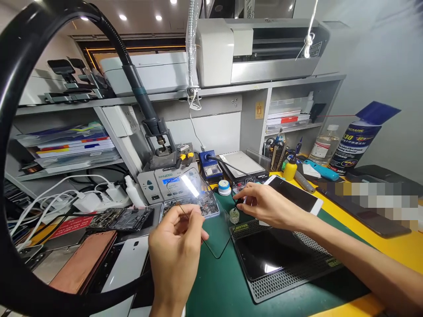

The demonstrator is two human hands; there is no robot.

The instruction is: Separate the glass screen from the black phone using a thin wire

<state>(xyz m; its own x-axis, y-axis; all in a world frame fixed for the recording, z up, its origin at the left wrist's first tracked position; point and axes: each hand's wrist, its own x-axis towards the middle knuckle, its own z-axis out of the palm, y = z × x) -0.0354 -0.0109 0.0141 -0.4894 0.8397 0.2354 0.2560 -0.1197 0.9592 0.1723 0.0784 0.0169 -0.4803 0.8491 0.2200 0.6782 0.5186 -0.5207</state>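
Observation:
My left hand (180, 246) is closed on the lower left edge of a clear glass panel (216, 240) with a thin dark border, held tilted above the green mat. Just above a small glass jar (234, 215) with pale contents, my right hand (257, 200) pinches a small black piece (238, 202); its kind is mostly hidden by the fingers. A phone with a dark screen (271, 251) lies on a grey perforated pad (264, 290) below my right forearm. Close to the jar stands a round tub (224, 188) with a blue and white lid.
A black ring lamp (24, 53) arches across the left side. Phone parts (82, 264) and white cables lie left. Behind stand a grey digital station (155, 187) and a hot plate (244, 165). A white phone (294, 193), yellow bottle (290, 171) and spray can (355, 145) are right.

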